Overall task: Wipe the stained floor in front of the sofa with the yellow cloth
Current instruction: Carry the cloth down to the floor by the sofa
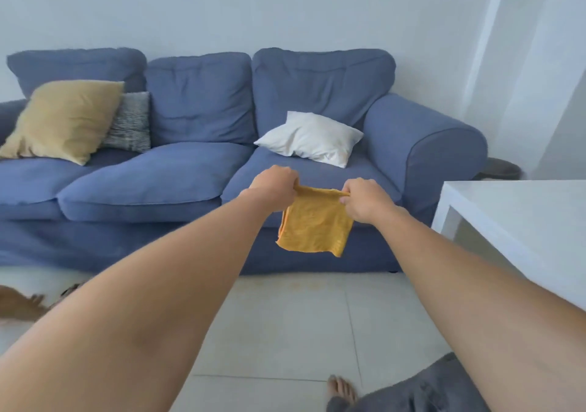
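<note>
The yellow cloth [314,226] hangs in the air in front of the blue sofa [177,173], folded into a rough square. My left hand [274,186] pinches its upper left corner and my right hand [367,200] pinches its upper right corner, both arms stretched forward. Below the cloth, the pale tiled floor [285,322] runs up to the sofa's base, with faint yellowish marks [304,284] on the tiles near the sofa skirt.
A white table [520,221] stands at the right, close to my right arm. Yellow [60,119], striped [130,123] and white [310,138] cushions lie on the sofa. A brown furry shape [19,307] lies on the floor at the left. My bare foot [342,389] shows at the bottom.
</note>
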A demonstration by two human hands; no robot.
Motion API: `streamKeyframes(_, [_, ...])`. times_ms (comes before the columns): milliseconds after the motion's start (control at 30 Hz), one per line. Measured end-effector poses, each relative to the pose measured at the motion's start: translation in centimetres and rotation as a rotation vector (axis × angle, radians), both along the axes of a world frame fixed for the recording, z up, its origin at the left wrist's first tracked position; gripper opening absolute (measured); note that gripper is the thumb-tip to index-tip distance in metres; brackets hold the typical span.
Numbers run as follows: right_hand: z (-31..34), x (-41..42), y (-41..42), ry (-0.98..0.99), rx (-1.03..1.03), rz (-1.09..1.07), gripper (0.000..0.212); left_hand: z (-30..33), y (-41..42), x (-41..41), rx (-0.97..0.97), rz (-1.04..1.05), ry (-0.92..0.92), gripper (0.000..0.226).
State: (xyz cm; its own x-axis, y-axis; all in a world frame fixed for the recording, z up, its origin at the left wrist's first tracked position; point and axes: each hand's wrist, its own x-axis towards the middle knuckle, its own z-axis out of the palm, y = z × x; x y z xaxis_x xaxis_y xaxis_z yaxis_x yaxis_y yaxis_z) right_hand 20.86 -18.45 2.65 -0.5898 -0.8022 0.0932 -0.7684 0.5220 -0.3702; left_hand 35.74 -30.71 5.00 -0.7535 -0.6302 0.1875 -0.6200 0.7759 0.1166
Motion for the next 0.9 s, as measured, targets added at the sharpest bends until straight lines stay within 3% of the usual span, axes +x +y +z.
streamKeyframes(233, [-6.5, 7.3, -9.3, -0.107, 0.108, 0.205, 0.018, -6.3, -6.1, 9.4, 0.113, 0.207, -0.045, 0.019])
streamKeyframes(667, [-29.6, 14.8, -20.0, -0.175, 0.451, 0.342, 0.021, -30.9, -16.1, 16.4, 0.432, 0.367, -0.273, 0.03])
streamKeyframes(900, [-36.1, 15.1, -27.0, -0.156, 0.331, 0.322, 0.016, -37.9, -22.6, 16.9, 0.364, 0.438, -0.156, 0.028])
